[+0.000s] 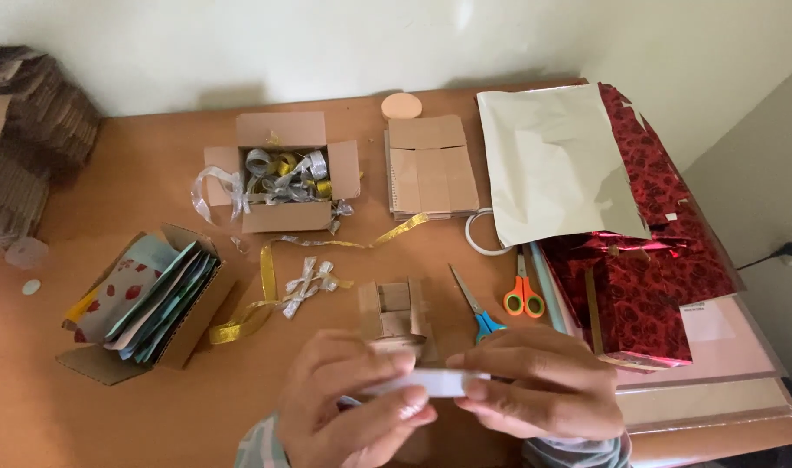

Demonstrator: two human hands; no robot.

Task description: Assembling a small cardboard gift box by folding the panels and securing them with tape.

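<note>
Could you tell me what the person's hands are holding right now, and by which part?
Both hands hold a small white strip: the left hand pinches its left end, the right hand its right end, between thumb and fingers.

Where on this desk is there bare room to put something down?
Bare wood lies left of the ribbon box, up to the cardboard stack, and along the front left edge below the card box. The right side is crowded: foil sheet, red wrapping, scissors.

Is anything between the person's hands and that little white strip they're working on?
Nothing visible. Both the left hand and right hand already pinch the white strip directly, one at each end.
</note>
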